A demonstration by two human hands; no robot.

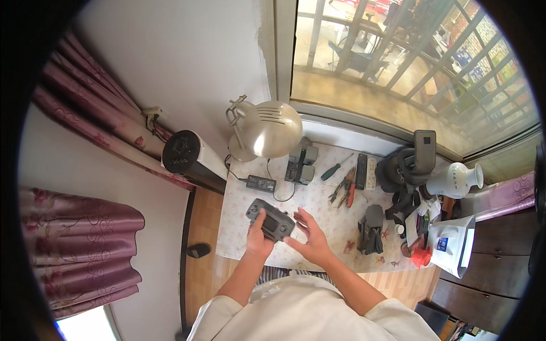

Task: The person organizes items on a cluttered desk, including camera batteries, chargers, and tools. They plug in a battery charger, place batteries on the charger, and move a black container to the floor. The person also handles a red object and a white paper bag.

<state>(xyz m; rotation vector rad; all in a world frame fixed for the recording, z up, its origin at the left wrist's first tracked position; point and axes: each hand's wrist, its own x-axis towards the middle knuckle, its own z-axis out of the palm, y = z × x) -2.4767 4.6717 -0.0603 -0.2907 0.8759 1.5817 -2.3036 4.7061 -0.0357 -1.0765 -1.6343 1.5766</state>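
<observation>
A grey handheld remote controller (272, 222) with two thumbsticks and a small dark screen is tilted above the table. My left hand (258, 238) grips its near left side, the thumb lying across its face. At the controller's right end is my right hand (313, 238), its fingers spread and nothing held in them; whether a fingertip touches the casing I cannot tell. A folded grey drone (372, 230) rests on the table to the right. Farther back stands a charging hub with grey batteries (302, 164), a green light showing on it, and a power adapter (261, 183) lies to its left.
A metal desk lamp (273, 130) leans over the back left of the flowered tablecloth (239, 243). Behind are a screwdriver (330, 172), pliers (341, 185) and two remote controls (365, 170). A black bag (394, 170), a white vase (454, 181) and a white package (452, 245) crowd the right.
</observation>
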